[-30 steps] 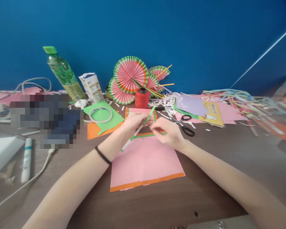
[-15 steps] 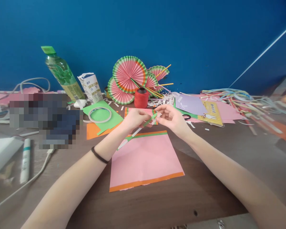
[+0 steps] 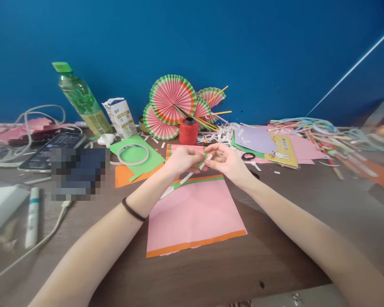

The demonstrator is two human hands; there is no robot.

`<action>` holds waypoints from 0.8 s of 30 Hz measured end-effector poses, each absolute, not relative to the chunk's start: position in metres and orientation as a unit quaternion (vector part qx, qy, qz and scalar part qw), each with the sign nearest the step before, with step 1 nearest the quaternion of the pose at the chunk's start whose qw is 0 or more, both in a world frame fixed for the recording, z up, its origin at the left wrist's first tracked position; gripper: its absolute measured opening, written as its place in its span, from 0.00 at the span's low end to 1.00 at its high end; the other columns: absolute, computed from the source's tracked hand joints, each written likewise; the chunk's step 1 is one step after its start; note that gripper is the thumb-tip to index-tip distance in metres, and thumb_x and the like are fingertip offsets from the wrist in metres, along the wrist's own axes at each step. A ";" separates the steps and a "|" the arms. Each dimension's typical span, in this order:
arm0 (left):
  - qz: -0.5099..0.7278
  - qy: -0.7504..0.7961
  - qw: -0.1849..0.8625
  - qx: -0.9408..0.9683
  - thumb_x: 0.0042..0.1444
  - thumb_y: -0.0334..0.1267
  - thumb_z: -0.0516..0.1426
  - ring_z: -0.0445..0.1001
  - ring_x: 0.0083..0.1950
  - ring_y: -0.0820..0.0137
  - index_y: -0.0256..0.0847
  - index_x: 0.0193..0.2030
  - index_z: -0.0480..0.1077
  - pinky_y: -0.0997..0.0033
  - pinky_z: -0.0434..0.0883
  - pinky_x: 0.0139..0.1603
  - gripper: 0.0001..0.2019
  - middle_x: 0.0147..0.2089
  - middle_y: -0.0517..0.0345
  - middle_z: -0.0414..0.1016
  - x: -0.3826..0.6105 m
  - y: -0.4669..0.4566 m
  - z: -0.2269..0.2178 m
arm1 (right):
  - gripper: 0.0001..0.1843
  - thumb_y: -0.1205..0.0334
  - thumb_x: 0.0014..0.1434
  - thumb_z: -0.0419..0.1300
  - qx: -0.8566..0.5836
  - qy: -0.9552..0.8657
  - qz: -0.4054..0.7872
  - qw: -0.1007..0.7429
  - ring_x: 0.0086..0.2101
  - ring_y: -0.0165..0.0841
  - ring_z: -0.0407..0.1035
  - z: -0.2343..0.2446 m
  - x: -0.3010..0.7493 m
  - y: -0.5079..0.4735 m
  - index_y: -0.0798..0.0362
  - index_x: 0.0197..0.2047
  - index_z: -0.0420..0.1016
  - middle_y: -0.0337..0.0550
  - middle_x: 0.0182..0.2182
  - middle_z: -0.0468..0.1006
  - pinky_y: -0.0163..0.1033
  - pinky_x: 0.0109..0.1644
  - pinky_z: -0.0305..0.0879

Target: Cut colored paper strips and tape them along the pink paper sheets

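My left hand (image 3: 183, 163) is closed round a narrow green paper strip (image 3: 176, 185) with white tape-like pieces along it. The strip slants down to the left, and its lower end lies over the top left of the pink sheet (image 3: 196, 213). My right hand (image 3: 227, 165) pinches the strip's upper end, where a short white piece (image 3: 208, 160) shows; whether that piece is tape or its backing, I cannot tell. Orange and green bands edge the pink sheet's top, an orange band its bottom. Behind my hands lies a pleated pink paper (image 3: 173, 150), partly hidden.
Folded paper fans (image 3: 173, 100) and a red thread spool (image 3: 188, 131) stand at the back. Left are a tape roll (image 3: 133, 163) on green paper (image 3: 150, 149), a carton (image 3: 119, 117), a bottle (image 3: 83, 100) and a marker (image 3: 32, 217). Scissors (image 3: 248, 156) lie right, by a yellow booklet (image 3: 283, 151).
My right hand has moved slightly left and closer to my left hand, its fingers more closed on the strip's upper end. The view has shifted a little; the pink sheet stays put.
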State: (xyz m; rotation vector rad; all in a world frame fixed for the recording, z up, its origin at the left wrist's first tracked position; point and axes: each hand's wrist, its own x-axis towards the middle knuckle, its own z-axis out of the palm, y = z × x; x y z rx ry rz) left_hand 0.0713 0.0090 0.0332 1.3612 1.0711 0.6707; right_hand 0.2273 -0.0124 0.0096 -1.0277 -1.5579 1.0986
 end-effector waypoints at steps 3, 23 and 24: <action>0.294 0.457 0.612 0.574 0.47 0.34 0.56 0.74 0.30 0.72 0.33 0.28 0.72 0.75 0.70 0.30 0.06 0.25 0.57 0.74 0.073 0.008 0.033 | 0.18 0.60 0.45 0.64 -0.421 -0.628 0.451 0.474 0.25 0.28 0.70 0.008 0.227 -0.011 0.53 0.39 0.65 0.37 0.31 0.69 0.37 0.32 0.67; 0.298 0.475 0.641 0.525 0.44 0.33 0.58 0.77 0.34 0.68 0.34 0.27 0.71 0.70 0.72 0.36 0.04 0.29 0.53 0.77 0.074 0.007 0.033 | 0.18 0.58 0.45 0.64 -0.430 -0.648 0.408 0.478 0.26 0.26 0.64 0.004 0.227 -0.010 0.53 0.39 0.65 0.38 0.30 0.69 0.35 0.31 0.65; 0.297 0.476 0.641 0.524 0.45 0.33 0.58 0.77 0.34 0.68 0.34 0.28 0.71 0.71 0.72 0.35 0.04 0.29 0.53 0.77 0.074 0.007 0.033 | 0.18 0.58 0.45 0.64 -0.431 -0.648 0.407 0.478 0.26 0.26 0.64 0.004 0.227 -0.010 0.53 0.39 0.65 0.38 0.30 0.69 0.35 0.31 0.65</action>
